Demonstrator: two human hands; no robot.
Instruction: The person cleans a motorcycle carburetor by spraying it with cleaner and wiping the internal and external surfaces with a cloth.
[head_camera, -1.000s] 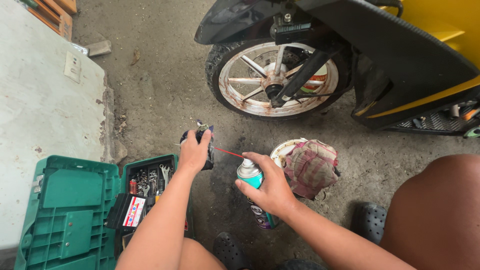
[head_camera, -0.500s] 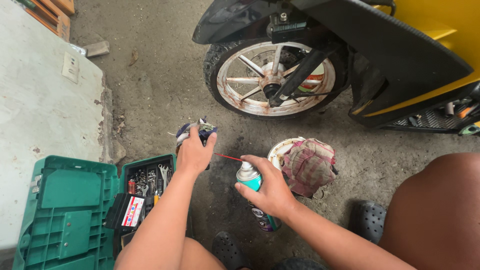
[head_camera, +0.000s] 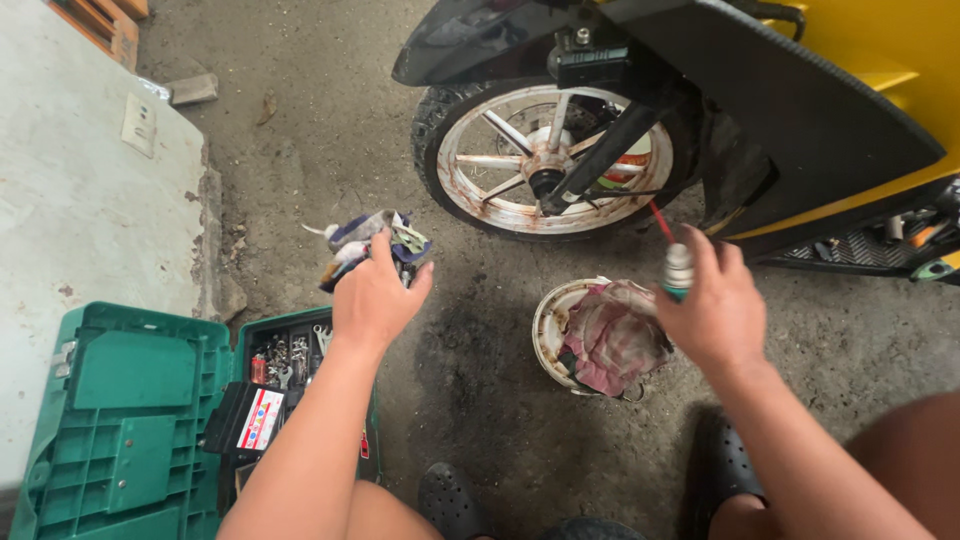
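head view: spray can (head_camera: 679, 268), white cap, red straw.

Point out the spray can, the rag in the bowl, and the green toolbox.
spray can (head_camera: 679, 268): head view, on its pale top above the right hand's fingers.
rag (head_camera: 612, 338): head view, on the middle of the reddish checked cloth.
green toolbox (head_camera: 120, 400): head view, on the open lid's inside.
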